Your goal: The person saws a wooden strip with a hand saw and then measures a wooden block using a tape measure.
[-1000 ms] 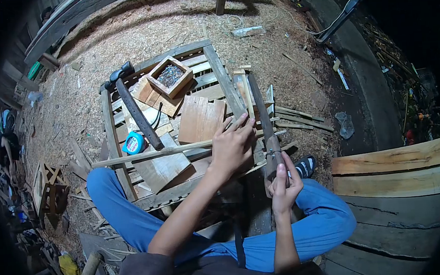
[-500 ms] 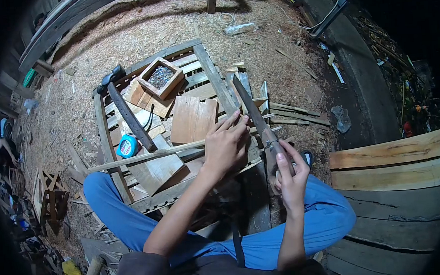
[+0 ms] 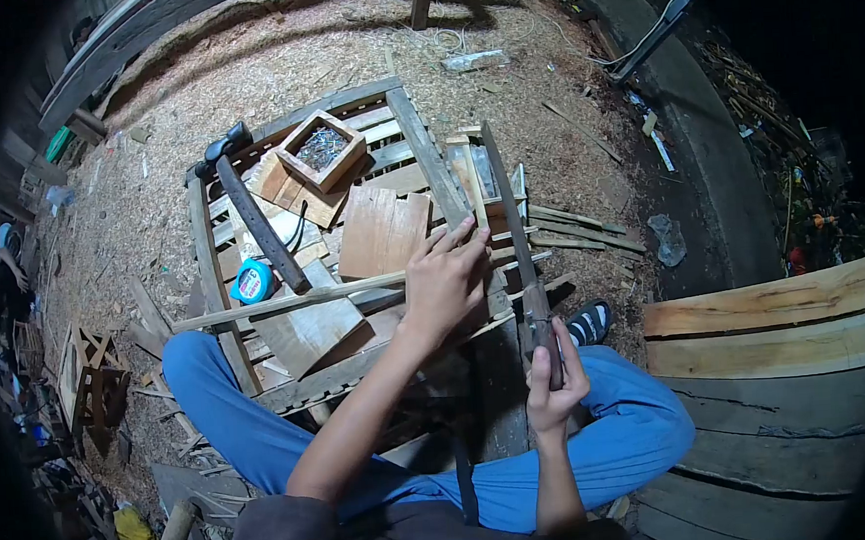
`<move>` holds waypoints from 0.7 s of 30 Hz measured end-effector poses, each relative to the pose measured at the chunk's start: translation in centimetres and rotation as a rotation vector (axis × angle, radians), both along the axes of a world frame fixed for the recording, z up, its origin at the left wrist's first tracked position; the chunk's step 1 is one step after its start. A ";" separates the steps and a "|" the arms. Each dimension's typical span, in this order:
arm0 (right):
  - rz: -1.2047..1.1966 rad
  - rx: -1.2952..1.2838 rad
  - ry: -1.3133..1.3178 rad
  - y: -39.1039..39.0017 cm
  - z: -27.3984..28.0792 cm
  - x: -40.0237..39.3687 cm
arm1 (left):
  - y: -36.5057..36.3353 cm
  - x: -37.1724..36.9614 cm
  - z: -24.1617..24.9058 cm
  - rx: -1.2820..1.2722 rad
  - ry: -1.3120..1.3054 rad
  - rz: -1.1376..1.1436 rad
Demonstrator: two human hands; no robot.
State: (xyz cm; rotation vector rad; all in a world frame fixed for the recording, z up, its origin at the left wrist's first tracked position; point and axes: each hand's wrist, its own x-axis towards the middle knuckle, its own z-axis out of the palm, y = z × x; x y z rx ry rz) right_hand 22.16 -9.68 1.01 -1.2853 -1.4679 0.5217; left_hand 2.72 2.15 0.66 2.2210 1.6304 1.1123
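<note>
Right of centre, the right hand (image 3: 559, 395) pinches the brown handle (image 3: 542, 335) of a long dark metal blade (image 3: 507, 202), likely stiff, best gripped there; the left hand (image 3: 437, 287), fingers nearly together, covers a thin pale wooden strip (image 3: 292, 301)

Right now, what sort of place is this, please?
Probably a simple woodworking area: pale wood shavings cover much of the ground, and the low slatted wooden table bears a dark-handled hammer and a square wooden box of what look like nails.
</note>
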 end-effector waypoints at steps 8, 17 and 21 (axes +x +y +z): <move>-0.077 -0.406 0.263 -3.6 3.5 0.0 | -0.2 -0.1 0.6 -0.048 -0.020 -0.031; -0.068 -0.446 0.199 -3.9 5.2 0.5 | 0.0 -0.2 0.3 -0.004 -0.024 -0.016; -0.072 -0.505 0.176 -3.9 7.1 0.3 | -0.1 -0.1 0.4 -0.022 -0.037 -0.015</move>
